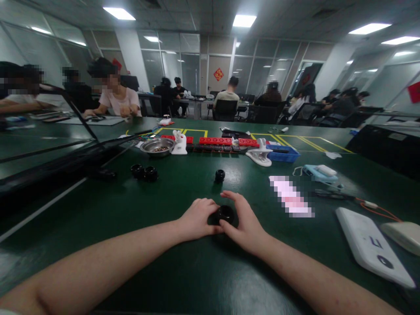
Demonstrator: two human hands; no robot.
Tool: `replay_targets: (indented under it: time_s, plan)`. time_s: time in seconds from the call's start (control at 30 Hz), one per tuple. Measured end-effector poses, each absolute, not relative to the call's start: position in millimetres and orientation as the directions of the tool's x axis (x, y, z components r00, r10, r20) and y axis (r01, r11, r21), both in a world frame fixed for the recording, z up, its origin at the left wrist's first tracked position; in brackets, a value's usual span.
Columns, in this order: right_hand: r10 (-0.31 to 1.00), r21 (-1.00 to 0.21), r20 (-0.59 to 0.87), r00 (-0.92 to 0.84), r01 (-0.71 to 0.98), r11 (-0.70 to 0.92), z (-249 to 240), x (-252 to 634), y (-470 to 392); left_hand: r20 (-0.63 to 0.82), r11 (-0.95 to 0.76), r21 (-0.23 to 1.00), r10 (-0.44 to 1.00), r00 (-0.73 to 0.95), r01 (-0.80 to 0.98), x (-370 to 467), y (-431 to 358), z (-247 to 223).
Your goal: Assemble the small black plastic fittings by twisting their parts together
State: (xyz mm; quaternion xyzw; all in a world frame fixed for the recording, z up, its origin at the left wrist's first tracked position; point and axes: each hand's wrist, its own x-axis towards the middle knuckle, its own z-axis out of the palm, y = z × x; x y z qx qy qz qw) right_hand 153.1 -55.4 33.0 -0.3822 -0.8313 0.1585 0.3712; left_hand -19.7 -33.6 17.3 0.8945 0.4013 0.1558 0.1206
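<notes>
Green table (183, 275), black piece (226, 220) between left hand (197, 218), right hand (247, 223); glass partitions (188, 61)

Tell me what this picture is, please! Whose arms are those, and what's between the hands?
No machine here, just a person's two bare hands: the left hand and the right hand. The picture comes from a camera worn on that person's head, looking forward and down. Both hands curve around a round, shiny black object; how firmly, I can't tell. On the dark green tabletop lie three similar black pieces, a shiny round metal bowl and a blue rectangular tray. Other people sit farther away.
</notes>
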Motion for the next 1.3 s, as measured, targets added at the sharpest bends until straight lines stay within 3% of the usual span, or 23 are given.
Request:
replay_targets:
  time_s: [0.17, 0.4, 0.63, 0.87, 1.17, 1.3]
  plan:
    - [0.829, -0.571, 0.464, -0.314, 0.609, 0.55, 31.1, 153.4, -51.4, 0.181, -0.639, 0.339, 0.765, 0.618, 0.691, -18.3, -34.8, 19.3]
    - [0.696, -0.543, 0.468, -0.545, 0.444, 0.713, 33.7, 155.9, -55.8, 0.17, -0.634, 0.361, 0.765, 0.621, 0.683, -19.1, -33.7, 18.9]
    - [0.819, -0.568, 0.467, -0.334, 0.597, 0.567, 31.2, 154.2, -51.3, 0.18, -0.644, 0.343, 0.759, 0.626, 0.683, -19.1, -32.2, 15.7]
    - [0.728, -0.598, 0.479, -0.491, 0.425, 0.68, 32.2, 156.1, -53.7, 0.183, -0.64, 0.35, 0.763, 0.62, 0.684, -18.3, -33.2, 17.3]
    - [0.836, -0.582, 0.464, -0.293, 0.611, 0.537, 29.5, 153.5, -50.7, 0.188, -0.638, 0.341, 0.766, 0.615, 0.691, -18.3, -34.0, 17.1]
    - [0.812, -0.59, 0.464, -0.353, 0.561, 0.581, 28.1, 154.7, -51.1, 0.169, -0.628, 0.355, 0.771, 0.613, 0.692, -17.6, -34.8, 18.9]
